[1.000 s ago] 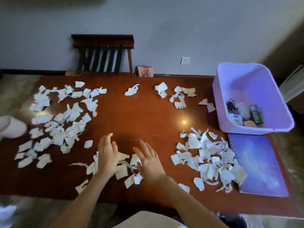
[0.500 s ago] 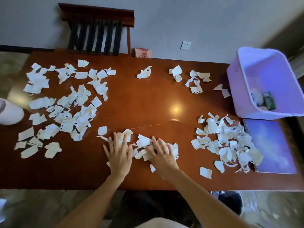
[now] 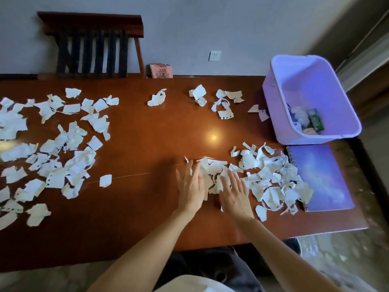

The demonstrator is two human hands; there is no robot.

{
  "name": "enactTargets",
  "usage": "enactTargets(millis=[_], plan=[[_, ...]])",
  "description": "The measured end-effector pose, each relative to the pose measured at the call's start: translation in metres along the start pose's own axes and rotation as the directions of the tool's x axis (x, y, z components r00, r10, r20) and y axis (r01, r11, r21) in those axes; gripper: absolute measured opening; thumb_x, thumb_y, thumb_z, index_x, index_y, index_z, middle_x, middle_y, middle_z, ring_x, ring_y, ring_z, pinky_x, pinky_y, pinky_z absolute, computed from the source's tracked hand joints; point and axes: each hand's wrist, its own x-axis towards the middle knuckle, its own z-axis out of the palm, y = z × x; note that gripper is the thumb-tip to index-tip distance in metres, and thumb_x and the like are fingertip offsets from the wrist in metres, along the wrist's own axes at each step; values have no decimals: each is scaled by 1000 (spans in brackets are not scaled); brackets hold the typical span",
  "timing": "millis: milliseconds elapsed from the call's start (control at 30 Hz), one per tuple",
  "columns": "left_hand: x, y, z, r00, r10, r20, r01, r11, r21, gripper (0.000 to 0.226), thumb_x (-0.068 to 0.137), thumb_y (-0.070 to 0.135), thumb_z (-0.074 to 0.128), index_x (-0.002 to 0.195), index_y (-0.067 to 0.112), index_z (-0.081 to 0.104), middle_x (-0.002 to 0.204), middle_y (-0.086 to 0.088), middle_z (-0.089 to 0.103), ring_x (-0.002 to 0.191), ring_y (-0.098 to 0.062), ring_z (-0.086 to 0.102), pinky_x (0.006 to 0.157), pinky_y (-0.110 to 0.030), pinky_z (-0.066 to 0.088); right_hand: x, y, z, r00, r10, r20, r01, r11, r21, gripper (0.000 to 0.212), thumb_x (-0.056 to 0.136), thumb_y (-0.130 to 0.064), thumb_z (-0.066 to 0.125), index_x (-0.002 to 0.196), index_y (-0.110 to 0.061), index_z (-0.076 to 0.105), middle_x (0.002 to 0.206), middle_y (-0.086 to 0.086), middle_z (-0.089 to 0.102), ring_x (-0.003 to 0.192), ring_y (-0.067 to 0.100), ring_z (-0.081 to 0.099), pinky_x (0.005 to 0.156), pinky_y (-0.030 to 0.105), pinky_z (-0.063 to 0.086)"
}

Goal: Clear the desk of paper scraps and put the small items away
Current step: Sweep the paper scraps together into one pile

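White paper scraps cover the brown desk (image 3: 147,207). A small heap of scraps (image 3: 212,171) lies between my two hands. My left hand (image 3: 190,191) rests flat on the desk at the heap's left side, fingers spread. My right hand (image 3: 234,193) lies flat over the heap's right part, fingers apart. Touching it to the right is a larger pile of scraps (image 3: 273,180). A wide spread of scraps (image 3: 59,152) fills the desk's left half. A few scraps (image 3: 223,102) lie near the far edge.
A purple plastic bin (image 3: 328,89) with small items inside stands at the far right corner. A blue notebook (image 3: 322,178) lies in front of it, partly under scraps. A wooden chair (image 3: 92,43) and a small pink packet (image 3: 161,70) are behind the desk.
Both hands have slid the small heap of scraps to the right across the desk until it meets the larger pile by the notebook. The camera has shifted right too.
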Motion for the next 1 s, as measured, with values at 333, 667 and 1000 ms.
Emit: enactTargets(millis=[333,667,1000], plan=[[-54,-69,-66,863,-407,-300,412,910,-51,39,92,-5,44,131,-2,48,133,-21,51,126,-34,48,106,-42,39,-14,-81,23,778,-526,344,584,807,-87,72,97,-28,42,150,-27,-6,152,6,-31,133,23,-34,114,53,-7],[-61,-53,-71,880,-402,-254,384,916,-119,43,93,-4,44,135,0,42,136,-16,47,127,-26,47,100,-19,31,13,-39,5,993,-113,32,115,992,-57,41,67,-5,56,107,-8,46,110,21,68,112,38,59,84,57,50],[-62,-121,-160,752,-521,-403,498,850,-169,43,95,2,43,138,5,39,143,-13,40,133,-25,41,101,-23,33,21,-194,-9,911,-389,137,362,914,186,50,87,-7,32,136,-6,43,151,23,28,141,32,30,114,44,27]])
